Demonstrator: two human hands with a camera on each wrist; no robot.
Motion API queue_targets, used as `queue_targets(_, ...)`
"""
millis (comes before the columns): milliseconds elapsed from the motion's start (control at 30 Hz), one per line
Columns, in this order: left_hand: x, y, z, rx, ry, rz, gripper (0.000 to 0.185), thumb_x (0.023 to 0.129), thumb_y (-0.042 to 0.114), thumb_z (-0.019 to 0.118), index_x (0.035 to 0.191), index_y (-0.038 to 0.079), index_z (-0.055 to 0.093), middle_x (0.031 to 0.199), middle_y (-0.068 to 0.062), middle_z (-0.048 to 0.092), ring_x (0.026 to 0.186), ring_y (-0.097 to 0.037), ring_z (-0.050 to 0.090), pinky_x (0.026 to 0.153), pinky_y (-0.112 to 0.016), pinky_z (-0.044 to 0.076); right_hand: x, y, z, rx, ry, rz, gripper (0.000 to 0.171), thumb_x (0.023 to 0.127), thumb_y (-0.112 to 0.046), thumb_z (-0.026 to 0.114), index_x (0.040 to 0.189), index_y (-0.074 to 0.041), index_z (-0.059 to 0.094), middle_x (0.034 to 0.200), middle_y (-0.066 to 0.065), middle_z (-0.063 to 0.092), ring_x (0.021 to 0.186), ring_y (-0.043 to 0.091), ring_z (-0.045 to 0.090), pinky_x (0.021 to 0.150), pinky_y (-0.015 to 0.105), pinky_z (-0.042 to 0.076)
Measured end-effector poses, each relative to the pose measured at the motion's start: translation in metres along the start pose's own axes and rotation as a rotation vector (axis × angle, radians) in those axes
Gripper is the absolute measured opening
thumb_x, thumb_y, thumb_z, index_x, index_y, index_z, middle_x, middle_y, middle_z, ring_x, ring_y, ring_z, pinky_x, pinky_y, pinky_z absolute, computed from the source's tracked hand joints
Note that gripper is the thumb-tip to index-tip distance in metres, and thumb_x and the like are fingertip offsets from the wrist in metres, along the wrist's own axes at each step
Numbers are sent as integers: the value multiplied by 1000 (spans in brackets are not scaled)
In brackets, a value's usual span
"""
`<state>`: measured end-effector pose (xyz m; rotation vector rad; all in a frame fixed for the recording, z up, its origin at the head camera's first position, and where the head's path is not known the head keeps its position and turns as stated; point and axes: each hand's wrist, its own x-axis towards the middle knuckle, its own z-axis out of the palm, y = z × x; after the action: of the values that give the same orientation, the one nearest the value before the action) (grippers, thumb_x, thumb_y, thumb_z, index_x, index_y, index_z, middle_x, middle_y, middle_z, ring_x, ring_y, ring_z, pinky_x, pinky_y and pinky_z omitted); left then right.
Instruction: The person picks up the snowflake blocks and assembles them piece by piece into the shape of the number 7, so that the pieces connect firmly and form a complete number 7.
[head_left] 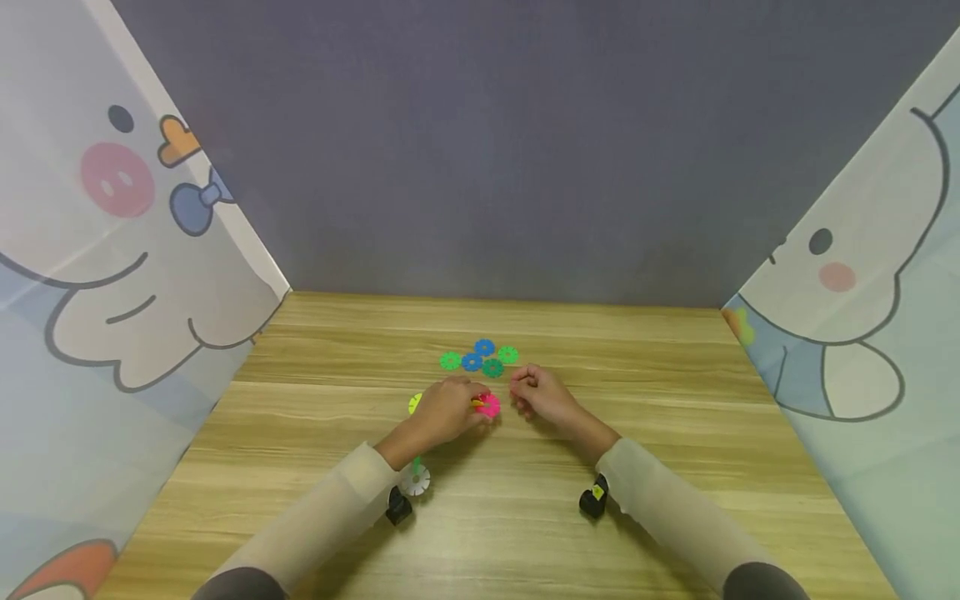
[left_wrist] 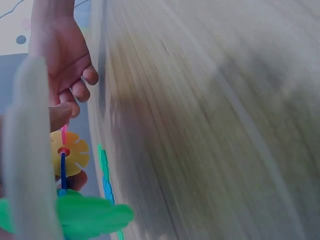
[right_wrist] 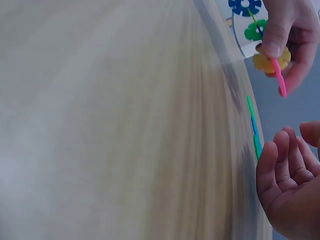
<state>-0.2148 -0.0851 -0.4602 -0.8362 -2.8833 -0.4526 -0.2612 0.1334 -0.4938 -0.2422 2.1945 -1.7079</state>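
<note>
Left hand point(head_left: 447, 410), near the centre of the head view, pinches a pink disc point(head_left: 491, 407) joined to a yellow disc point(left_wrist: 76, 154) between thumb and fingers. Right hand point(head_left: 549, 400), just right of it, has loosely bent fingers and holds nothing visible. White disc point(head_left: 422, 482) lies lower left of centre, by the left wrist. Five green and blue discs point(head_left: 472, 362) lie above both hands on the wooden table point(head_left: 510, 517); a grey wall point(head_left: 480, 150) fills the upper middle.
</note>
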Motion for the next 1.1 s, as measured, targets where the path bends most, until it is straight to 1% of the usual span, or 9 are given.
queue_targets(133,-2,0,-2,-2,2,1,42,84,35,84,117,11,75,99,-3,75,88,-20,70,72,-33,61,8,-4,-2,-82,42,-47,20,103,-10,57,117,4,59,84,9,64,66,16,55,54,23,49)
queue_targets(233,-2,0,-3,-2,3,-4,42,83,35,85,116,10,75,99,-4,75,88,-20,70,72,-33,61,15,-7,-4,-186,79,-85,20,102,-13,58,116,1,62,88,12,65,68,16,56,56,24,48)
queue_targets(400,-3,-3,-1,6,-1,-7,42,83,35,85,116,12,75,101,-4,76,89,-19,70,72,-33,61,28,-5,-7,-327,165,-114,20,100,-14,59,114,-2,64,102,11,66,86,19,61,72,29,52)
queue_targets(500,-3,-4,-1,8,-4,2,41,84,34,85,116,12,75,102,-4,76,89,-20,71,73,-33,61,37,-4,-10,-414,200,-136,22,98,-14,59,115,-2,66,103,11,68,93,21,63,81,32,54)
queue_targets(633,-4,-4,-1,14,-6,-1,40,84,34,84,117,12,75,103,-4,76,91,-20,71,74,-34,61,47,-5,-12,-528,210,-172,25,95,-12,60,116,0,67,98,10,68,84,19,61,78,33,53)
queue_targets(767,-3,-4,1,26,-7,5,40,84,34,85,116,12,75,102,-3,77,90,-19,71,73,-32,61,55,-5,-12,-621,200,-187,29,94,-10,61,119,3,66,88,8,66,70,16,54,74,34,52)
queue_targets(867,-3,-4,2,33,-9,10,40,84,34,84,116,12,75,101,-2,77,88,-18,70,72,-31,61,59,-4,-12,-702,189,-183,33,94,-12,63,123,4,65,83,9,67,68,17,55,80,39,56)
queue_targets(1000,-3,-3,3,33,-3,10,40,84,36,84,116,12,76,99,-2,76,85,-17,70,70,-30,60,63,-1,-11,-805,179,-189,37,95,-13,64,126,6,64,95,17,73,84,25,65,94,47,57)
queue_targets(1100,-3,-3,5,34,-7,3,41,84,36,85,116,13,76,98,-2,76,85,-17,70,71,-31,60,66,0,-9,-841,182,-182,36,94,-13,66,125,6,65,108,20,73,100,31,68,98,49,56)
